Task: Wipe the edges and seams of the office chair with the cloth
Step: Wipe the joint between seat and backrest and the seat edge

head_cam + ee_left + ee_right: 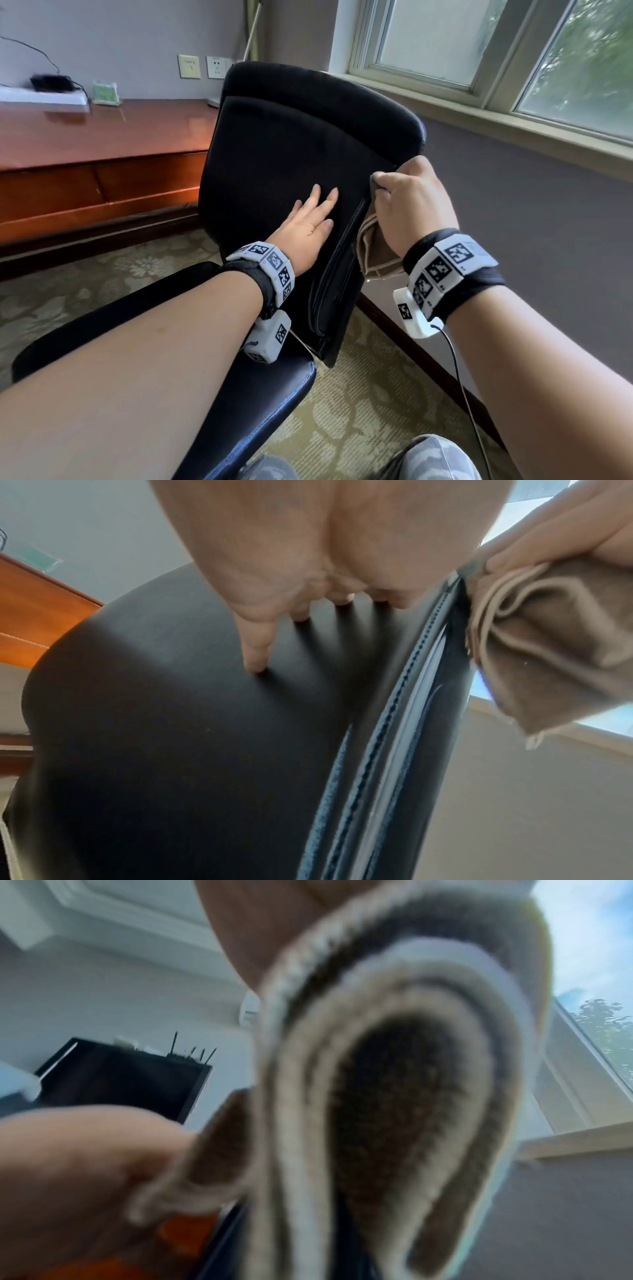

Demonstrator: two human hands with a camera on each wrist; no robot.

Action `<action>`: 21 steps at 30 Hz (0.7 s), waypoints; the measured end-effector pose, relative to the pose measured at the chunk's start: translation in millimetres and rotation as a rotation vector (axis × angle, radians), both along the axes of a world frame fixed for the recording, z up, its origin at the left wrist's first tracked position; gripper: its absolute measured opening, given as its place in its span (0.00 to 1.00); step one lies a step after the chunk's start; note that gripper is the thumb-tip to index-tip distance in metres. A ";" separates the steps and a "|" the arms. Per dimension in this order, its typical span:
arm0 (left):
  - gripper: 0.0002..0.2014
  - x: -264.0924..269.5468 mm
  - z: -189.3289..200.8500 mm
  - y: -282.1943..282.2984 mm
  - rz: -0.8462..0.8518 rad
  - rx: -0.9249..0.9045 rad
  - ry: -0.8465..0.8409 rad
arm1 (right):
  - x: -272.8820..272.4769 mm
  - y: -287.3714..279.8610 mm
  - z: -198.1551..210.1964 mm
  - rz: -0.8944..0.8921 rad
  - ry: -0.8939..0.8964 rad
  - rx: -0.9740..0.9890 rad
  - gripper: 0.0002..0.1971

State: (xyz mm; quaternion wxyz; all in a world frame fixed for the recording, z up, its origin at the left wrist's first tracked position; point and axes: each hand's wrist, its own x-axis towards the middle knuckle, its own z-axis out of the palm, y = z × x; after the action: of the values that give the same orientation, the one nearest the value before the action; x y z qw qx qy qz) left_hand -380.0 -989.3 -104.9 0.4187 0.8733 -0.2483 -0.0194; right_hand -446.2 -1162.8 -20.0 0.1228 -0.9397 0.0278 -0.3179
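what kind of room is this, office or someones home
Probably an office or a hotel-style room rather than a home: a black office chair stands by a long wooden desk along the wall, with wall sockets above it, patterned carpet and a window.

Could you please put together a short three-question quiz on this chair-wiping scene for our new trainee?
1. True or false: the left hand lies flat with straight fingers on the chair backrest.
2. Which hand grips the beige cloth? A) the left hand B) the right hand C) both hands
3. Fill in: the cloth is held against the backrest's ____ edge, on the window side.

Key: 1 true; 2 B; 3 side (the right-hand edge, beside the stitched seam).
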 end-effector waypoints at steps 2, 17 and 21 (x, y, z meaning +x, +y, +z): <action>0.27 -0.5 0.4 -0.2 -0.010 0.001 -0.002 | -0.4 5.8 -11.5 -0.023 0.086 -0.149 0.12; 0.31 0.5 -7.9 1.5 -0.033 -0.005 -0.023 | -5.0 24.3 -49.6 0.031 0.283 -0.268 0.15; 0.33 2.2 -16.7 4.3 -0.047 -0.021 -0.027 | 2.8 8.5 -37.1 0.009 0.140 -0.194 0.11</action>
State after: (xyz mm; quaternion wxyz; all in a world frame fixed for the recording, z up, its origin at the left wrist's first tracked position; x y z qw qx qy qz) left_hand -377.8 -985.0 -121.5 0.4241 0.8628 -0.2749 -0.0147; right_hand -443.4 -1154.3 -57.1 0.0303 -0.9672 0.0013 -0.2523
